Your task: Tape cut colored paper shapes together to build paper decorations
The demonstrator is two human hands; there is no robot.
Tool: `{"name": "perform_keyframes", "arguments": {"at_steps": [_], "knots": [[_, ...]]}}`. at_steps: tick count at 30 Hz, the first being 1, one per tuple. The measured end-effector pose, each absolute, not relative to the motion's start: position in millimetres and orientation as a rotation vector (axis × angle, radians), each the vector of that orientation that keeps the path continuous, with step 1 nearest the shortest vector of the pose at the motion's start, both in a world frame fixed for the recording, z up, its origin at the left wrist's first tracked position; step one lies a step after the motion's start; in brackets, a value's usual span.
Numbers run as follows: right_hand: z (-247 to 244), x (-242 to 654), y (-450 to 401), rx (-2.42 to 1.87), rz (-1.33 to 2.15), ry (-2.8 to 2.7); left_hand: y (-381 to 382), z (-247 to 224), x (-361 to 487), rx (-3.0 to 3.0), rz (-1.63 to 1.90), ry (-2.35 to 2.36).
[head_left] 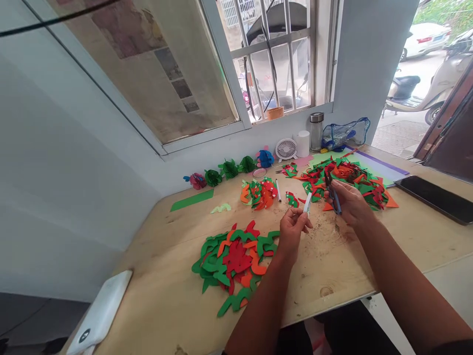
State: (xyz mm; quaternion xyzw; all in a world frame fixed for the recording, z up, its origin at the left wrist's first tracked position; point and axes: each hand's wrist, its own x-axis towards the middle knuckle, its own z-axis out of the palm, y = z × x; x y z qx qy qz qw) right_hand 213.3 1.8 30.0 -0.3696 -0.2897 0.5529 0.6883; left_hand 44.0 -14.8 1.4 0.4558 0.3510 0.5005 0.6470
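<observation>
My left hand (294, 228) pinches a narrow white strip (307, 202) that points up from the fingertips; what it is made of I cannot tell. My right hand (349, 201) is closed on small scissors (334, 196) with dark blades and blue handles, blades upward. A little space lies between the strip and the scissors. Close to the left forearm is a pile of cut green, red and orange pieces (236, 256), many of them wavy. Behind my right hand a heap of red, green and orange scraps (343, 172) covers part of the table.
A smaller patterned pile (260, 193) and a pen (278, 191) lie mid-table. Green paper flowers (229, 169), a small fan (286, 149), a white cylinder (303, 143) and a glass bottle (317, 131) line the wall. A black phone (436, 198) lies right, a white device (101, 311) at left.
</observation>
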Motion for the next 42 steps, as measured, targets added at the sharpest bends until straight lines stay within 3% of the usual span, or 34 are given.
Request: {"name": "perform_keyframes", "arguments": {"at_steps": [42], "knots": [[31.8,196.5,-4.2,-1.086,1.298,-1.081,-21.3,2.8,44.1,1.219,1.125,0.827]]}}
